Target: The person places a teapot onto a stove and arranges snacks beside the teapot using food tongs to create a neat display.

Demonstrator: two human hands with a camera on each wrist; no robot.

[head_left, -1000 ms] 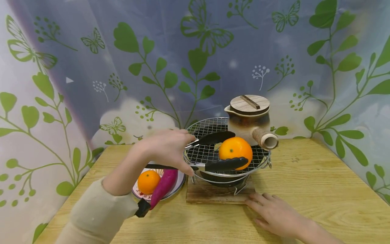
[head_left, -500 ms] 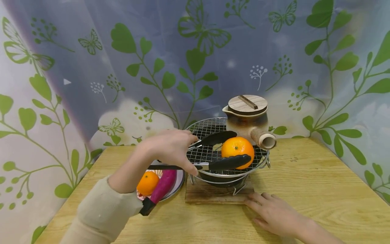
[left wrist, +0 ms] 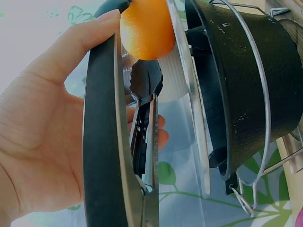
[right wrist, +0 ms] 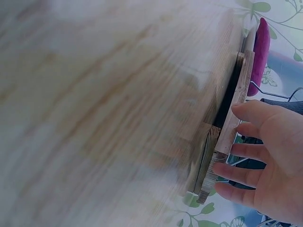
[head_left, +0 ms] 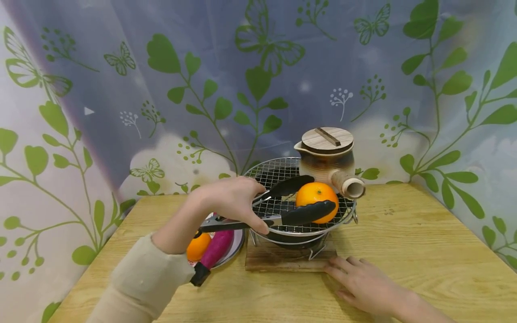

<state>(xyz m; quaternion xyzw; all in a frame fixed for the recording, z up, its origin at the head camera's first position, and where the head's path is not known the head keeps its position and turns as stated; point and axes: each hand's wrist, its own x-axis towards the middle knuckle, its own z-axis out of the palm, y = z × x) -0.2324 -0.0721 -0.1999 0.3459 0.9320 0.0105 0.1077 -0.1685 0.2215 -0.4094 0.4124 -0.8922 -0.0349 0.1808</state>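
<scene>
Tongs (head_left: 308,213) in left hand (head_left: 232,197) flank round orange (head_left: 317,194); wire mesh (head_left: 274,170) lies beneath.

On the person's left forearm (head_left: 177,224) I could see a plain cream-beige sleeve (head_left: 137,282), thick-looking and softly creased, its cloth bulging into a puffy, rounded fold around the cuff (head_left: 171,264). That cuff ended well short of the left hand (head_left: 238,202), leaving the stretch between them uncovered. The right hand (head_left: 361,282) was bare as well, and so was what showed of the right forearm (head_left: 416,306).
</scene>
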